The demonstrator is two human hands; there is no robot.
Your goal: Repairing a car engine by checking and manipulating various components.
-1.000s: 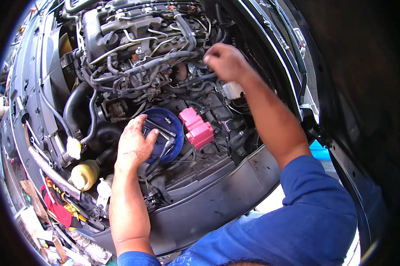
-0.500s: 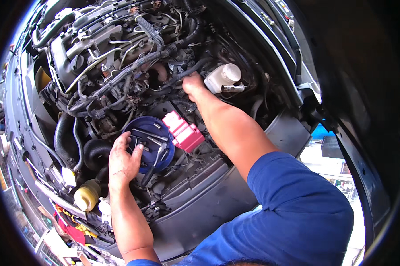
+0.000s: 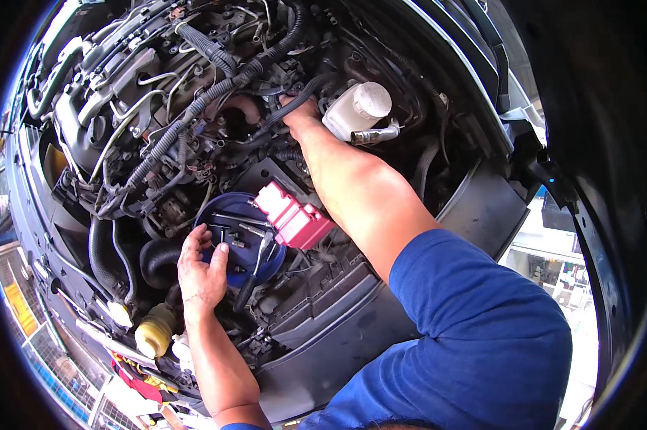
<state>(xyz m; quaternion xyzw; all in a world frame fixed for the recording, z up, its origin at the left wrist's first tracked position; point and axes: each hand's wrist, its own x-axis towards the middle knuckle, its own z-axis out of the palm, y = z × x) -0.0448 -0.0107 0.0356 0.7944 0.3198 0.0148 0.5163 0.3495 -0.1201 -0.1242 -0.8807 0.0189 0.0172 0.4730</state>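
Engine bay seen from my head camera. My left hand [image 3: 205, 276] lies over the near-left edge of a round, deep-blue bowl [image 3: 274, 266], its fingers slightly curled, thumb held apart, nothing gripped; whether it touches the rim I cannot tell. The bowl contains slender silver metal bars [image 3: 232, 218] and a ratchet with a black handle [image 3: 246, 290] that projects past the near rim. A glossy pink-red plastic box [image 3: 295, 218] stands just right of the bowl. My right hand [image 3: 302, 113] reaches behind a black rubber hose [image 3: 305, 93], beside a white plastic reservoir [image 3: 353, 111] with a round cap; its fingers are hidden, so I cannot tell their state.
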